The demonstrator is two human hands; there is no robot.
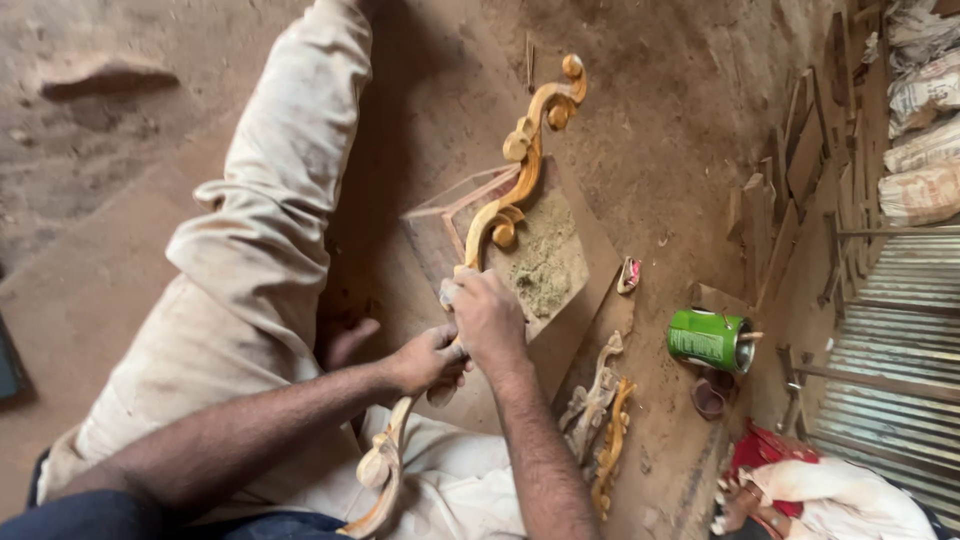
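Head view | left hand [428, 360] clenched around long scrolled carving of pale yellow wood [507, 195], lying across lap and flat wooden board [585, 262]; right hand [487, 318] presses small whitish pad [449, 293] against carving; green metal can [710, 340] well apart on dirt floor [660, 120]

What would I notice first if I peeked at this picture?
Probably the long curly carved wooden piece running up the middle, gripped by the left hand and the right hand, which presses a small pale pad against it. Next, the bright green can lying on its side on the dusty floor at right, near two more carved pieces.
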